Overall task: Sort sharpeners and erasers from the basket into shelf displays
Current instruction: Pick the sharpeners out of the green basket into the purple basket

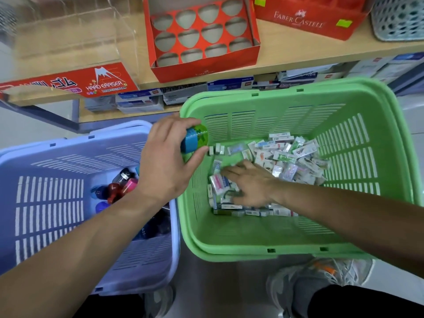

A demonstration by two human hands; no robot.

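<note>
My left hand grips a blue and green sharpener above the near-left corner of the green basket. Inside that basket lies a heap of wrapped erasers. My right hand reaches down into them, fingers spread flat over the packets on the left side of the heap. The blue basket to the left holds several round sharpeners in dark, red and pink colours. On the shelf above stands a red display box with empty round slots and a clear box labelled Hard Eraser.
A red Faber-Castell carton and a pale perforated basket sit at the shelf's right end. Boxed stock fills the lower shelf behind the baskets. My shoes stand on the floor just below the green basket.
</note>
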